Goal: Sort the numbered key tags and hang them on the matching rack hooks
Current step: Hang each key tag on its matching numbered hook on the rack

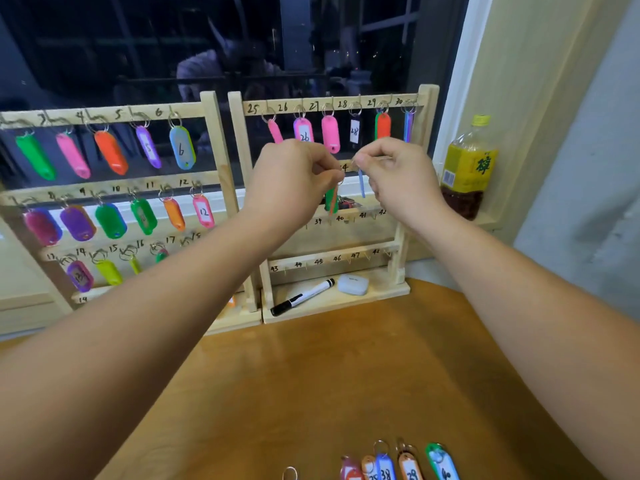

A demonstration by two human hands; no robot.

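Slippage looms at the right rack's [239, 168] second row, where the left hand [294, 178] pinches the ring of a green key tag [330, 201] and the right hand [398, 174] that of a blue key tag [362, 184], either liable to miss its small hook.

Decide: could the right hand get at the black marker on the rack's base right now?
Probably yes for reach: the black marker lies uncovered below the right hand, nothing between. But that hand's grip is pinching a blue key tag.
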